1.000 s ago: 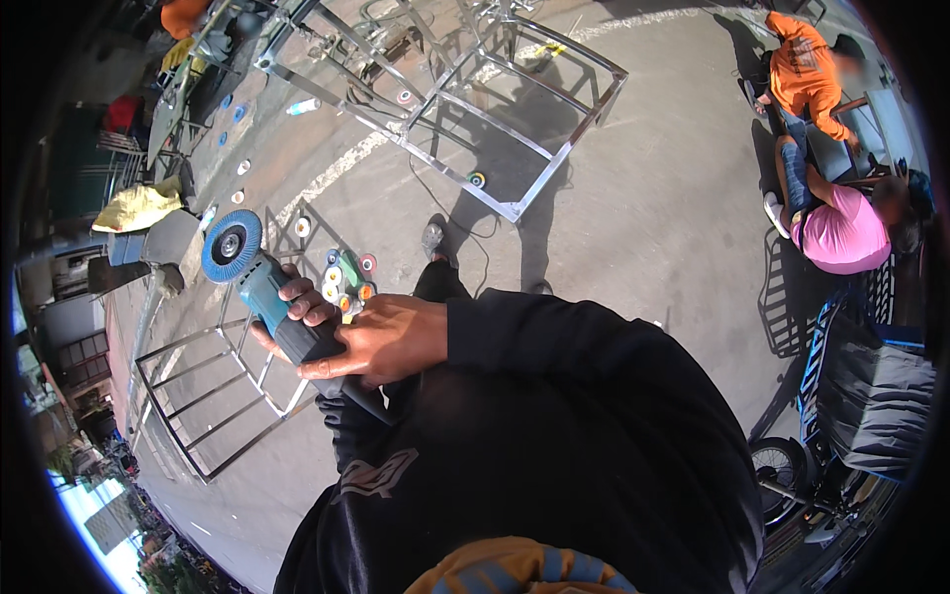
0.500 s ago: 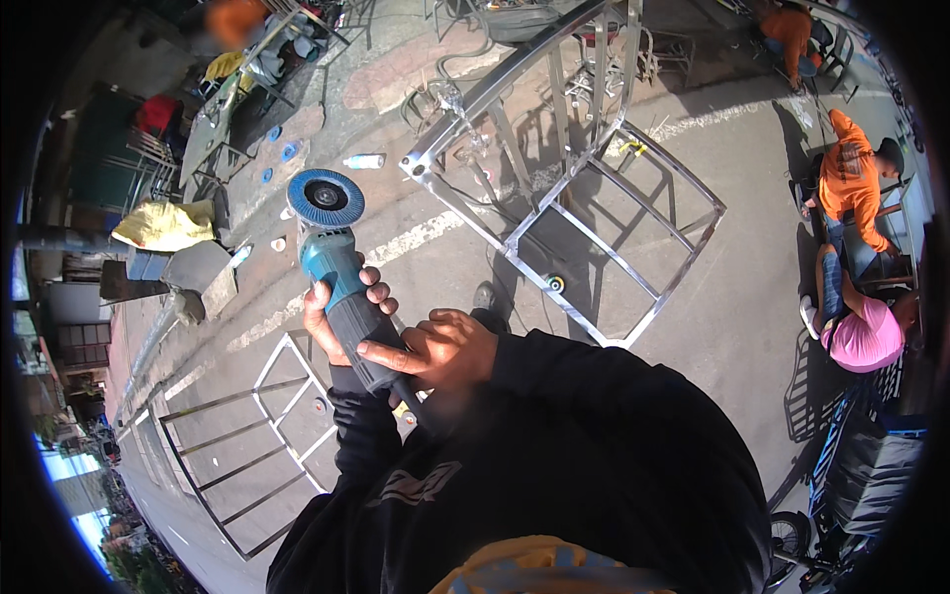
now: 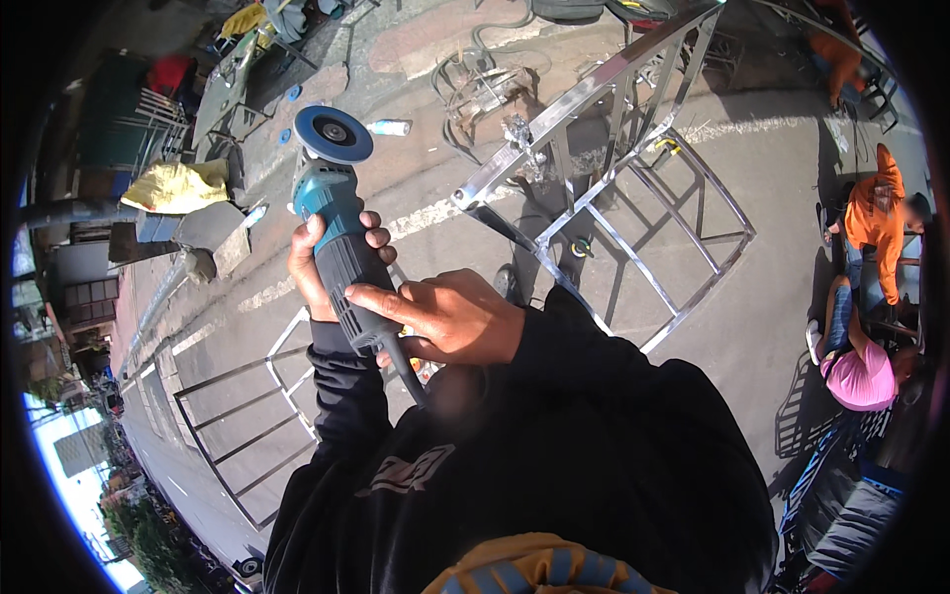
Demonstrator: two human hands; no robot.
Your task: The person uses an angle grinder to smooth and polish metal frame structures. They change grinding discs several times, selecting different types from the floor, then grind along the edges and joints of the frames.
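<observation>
A teal and black angle grinder (image 3: 338, 208) is held up in front of me, tilted with its head away. Its blue flap disc (image 3: 334, 135) faces up, and the flaps look smooth and smeared. My left hand (image 3: 309, 262) is wrapped round the middle of the body, thumb on the near side and fingertips showing on the right. My right hand (image 3: 450, 317) closes on the rear end, index finger laid across the black housing; its other fingers are partly hidden. A black cord (image 3: 406, 376) runs from the grinder's rear toward my chest. Beyond stands a welded metal frame (image 3: 633, 70), apart from the disc.
Another barred metal frame (image 3: 213, 456) lies on the ground at left. A white bottle (image 3: 389, 128) and a yellow sack (image 3: 178, 186) lie farther off. At right are a person in orange (image 3: 876, 223) and a person in pink (image 3: 859, 378). Cables and scrap lie at the back.
The grinder and both hands sit higher in view. The scene has shifted right as my view turned. Disc flaps that showed distinctly now look smooth. My grip stays the same.
</observation>
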